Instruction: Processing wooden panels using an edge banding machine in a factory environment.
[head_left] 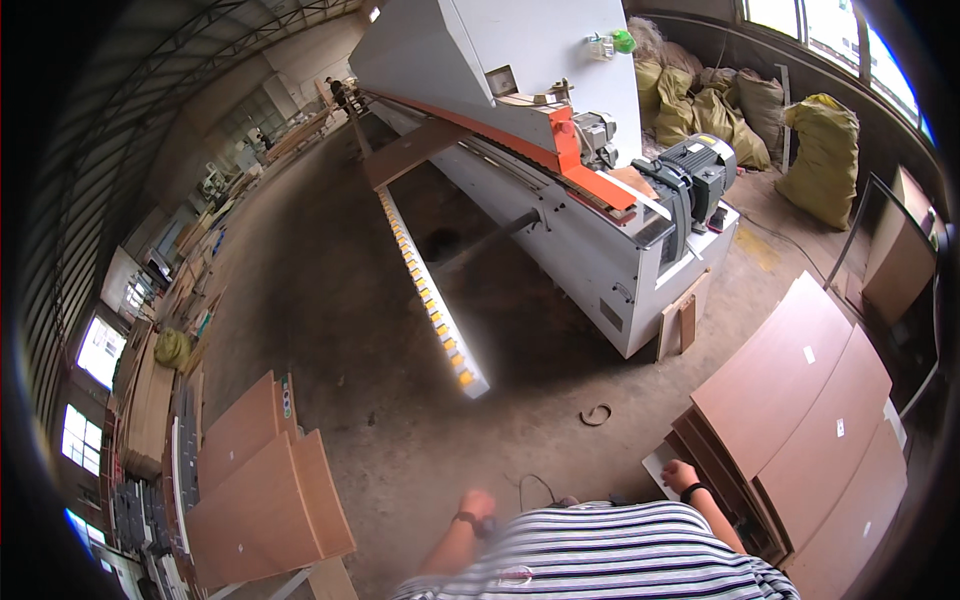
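My left hand hangs low in front of my striped shirt, with a dark band at the wrist. It is smeared by motion, so its fingers do not show clearly, and no object can be made out in it. Farther right, my right hand has its fingers curled in, with a black band on the wrist. It is in front of a white panel edge beside a stack of brown boards with small white labels. Whether it touches the panel, or holds anything, I cannot tell.
A long white machine with an orange rail and motors stands ahead. From it a brown board juts over a rail with yellow rollers. More brown boards lie at left. Filled sacks stand back right. A ring-shaped strip lies on the floor.
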